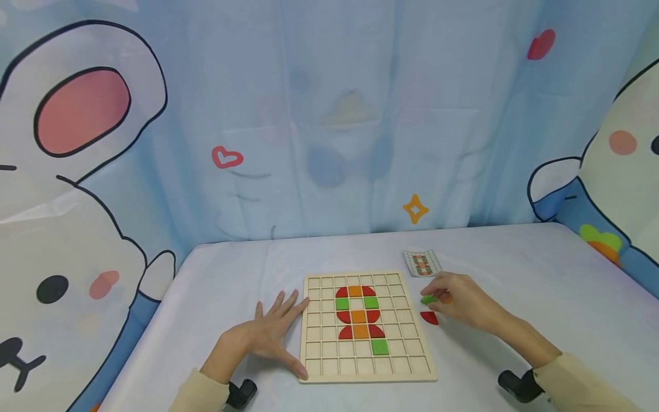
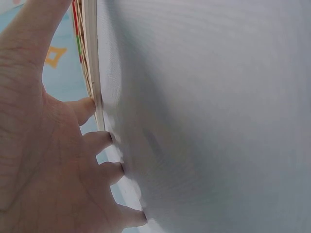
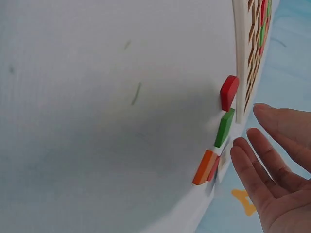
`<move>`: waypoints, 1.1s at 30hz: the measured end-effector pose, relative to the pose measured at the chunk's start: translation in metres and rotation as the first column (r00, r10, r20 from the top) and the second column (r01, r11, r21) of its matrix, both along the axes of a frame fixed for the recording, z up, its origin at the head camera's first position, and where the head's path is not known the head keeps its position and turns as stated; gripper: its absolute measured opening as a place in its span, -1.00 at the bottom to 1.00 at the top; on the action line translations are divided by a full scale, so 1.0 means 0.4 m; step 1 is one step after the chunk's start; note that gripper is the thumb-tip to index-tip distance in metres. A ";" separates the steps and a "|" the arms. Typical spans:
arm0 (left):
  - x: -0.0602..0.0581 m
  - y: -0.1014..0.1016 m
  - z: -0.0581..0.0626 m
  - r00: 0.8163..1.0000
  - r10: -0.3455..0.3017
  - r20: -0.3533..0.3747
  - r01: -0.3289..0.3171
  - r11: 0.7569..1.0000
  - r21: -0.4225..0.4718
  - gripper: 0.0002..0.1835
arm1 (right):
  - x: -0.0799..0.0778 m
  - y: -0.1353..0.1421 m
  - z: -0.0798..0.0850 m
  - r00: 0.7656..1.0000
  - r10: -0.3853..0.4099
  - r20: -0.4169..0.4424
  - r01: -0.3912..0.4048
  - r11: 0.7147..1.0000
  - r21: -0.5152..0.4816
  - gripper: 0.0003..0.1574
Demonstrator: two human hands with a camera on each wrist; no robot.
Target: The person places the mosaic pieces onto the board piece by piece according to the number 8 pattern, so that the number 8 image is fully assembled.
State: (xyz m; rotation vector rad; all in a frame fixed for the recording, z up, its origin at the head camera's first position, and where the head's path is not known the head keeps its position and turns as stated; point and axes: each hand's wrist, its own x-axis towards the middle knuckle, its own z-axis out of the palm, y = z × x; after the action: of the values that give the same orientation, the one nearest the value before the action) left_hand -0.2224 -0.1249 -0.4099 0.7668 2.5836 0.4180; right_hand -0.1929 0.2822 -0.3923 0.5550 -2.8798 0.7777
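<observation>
A wooden grid board [image 1: 368, 369] lies on the white table, with red rounded pieces, orange squares and green squares set in its middle cells. My left hand [image 1: 268, 335] is spread along its left side, thumb at the near corner and index finger at the edge. To the right of the board, my right hand [image 1: 460, 300] hovers with loosely bent fingers [image 3: 252, 165] and nothing visible between them. Beside those fingers lie a green piece [image 3: 224, 127], an orange piece [image 3: 204, 167] and a red piece [image 3: 229, 92]. Another red piece [image 3: 213, 169] is partly hidden behind the orange one.
A small pattern card [image 1: 422, 263] with a coloured grid design lies beyond the right hand, by the board's far right corner. A blue cartoon-print curtain [image 1: 334, 114] hangs behind the table. Each wrist wears a black camera mount [image 1: 520, 386].
</observation>
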 end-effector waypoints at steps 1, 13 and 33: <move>0.000 0.000 -0.001 1.000 -0.001 0.001 0.001 1.000 0.002 0.44 | -0.003 0.002 -0.004 1.000 -0.001 -0.001 0.001 1.000 0.004 -0.74; 0.002 0.001 0.002 1.000 -0.018 0.009 0.018 1.000 0.014 0.44 | -0.044 -0.002 -0.023 0.998 -0.033 0.046 0.030 0.998 0.060 -0.64; 0.000 -0.001 0.004 1.000 -0.007 0.012 0.007 1.000 0.002 0.44 | -0.061 -0.015 0.001 0.975 -0.092 0.204 0.083 0.995 0.055 -0.68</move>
State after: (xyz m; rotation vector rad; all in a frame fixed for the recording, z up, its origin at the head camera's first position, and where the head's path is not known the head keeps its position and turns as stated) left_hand -0.2225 -0.1252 -0.4084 0.7714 2.5686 0.4219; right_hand -0.2171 0.2764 -0.3918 0.3686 -3.0940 0.8007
